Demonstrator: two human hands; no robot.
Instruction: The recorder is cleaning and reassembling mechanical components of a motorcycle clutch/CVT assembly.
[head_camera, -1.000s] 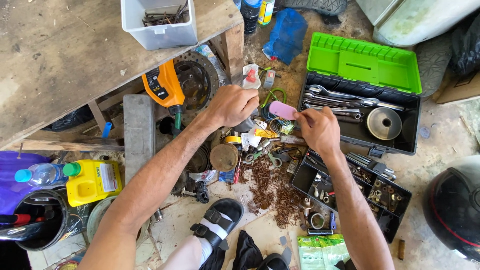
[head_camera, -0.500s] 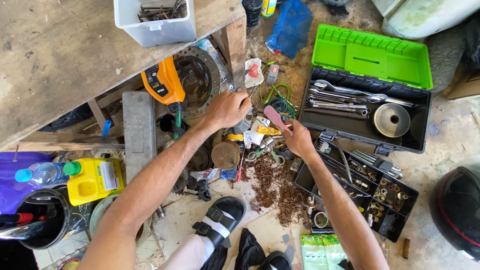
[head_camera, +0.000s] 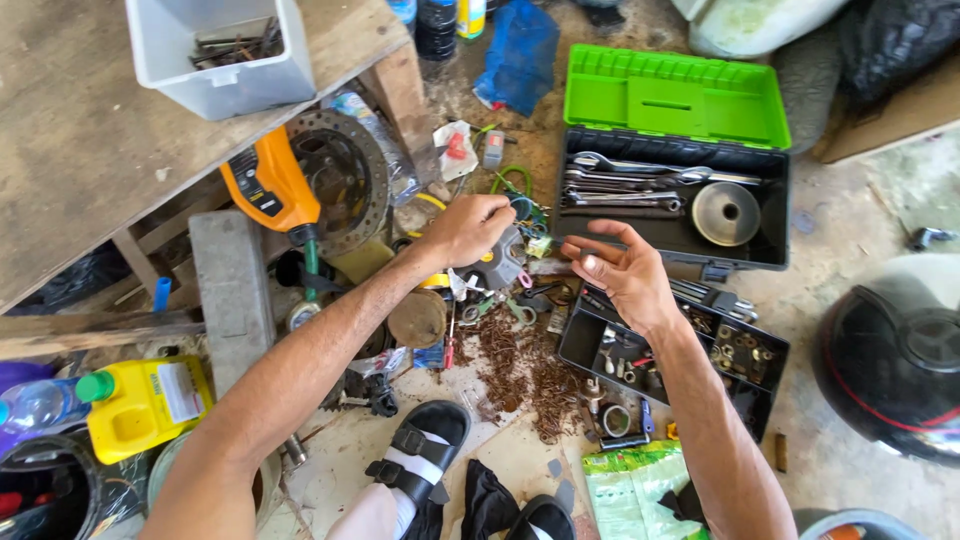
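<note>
Over the floor clutter we pinch a small grey plastic part (head_camera: 507, 262) in our left hand (head_camera: 468, 229); our right hand (head_camera: 625, 272) hovers open beside it, seemingly mid-sorting.

A small grey block (head_camera: 505, 262) sits tilted atop the cluttered floor pile.

A cluttered workshop floor: an open green-lidded toolbox (head_camera: 672, 170) full of wrenches (head_camera: 640, 180), a brake disc (head_camera: 340, 180) (rusty-looking), a heap of rusty nails (head_camera: 525, 365), and a rough wooden workbench (head_camera: 90, 140).
</note>
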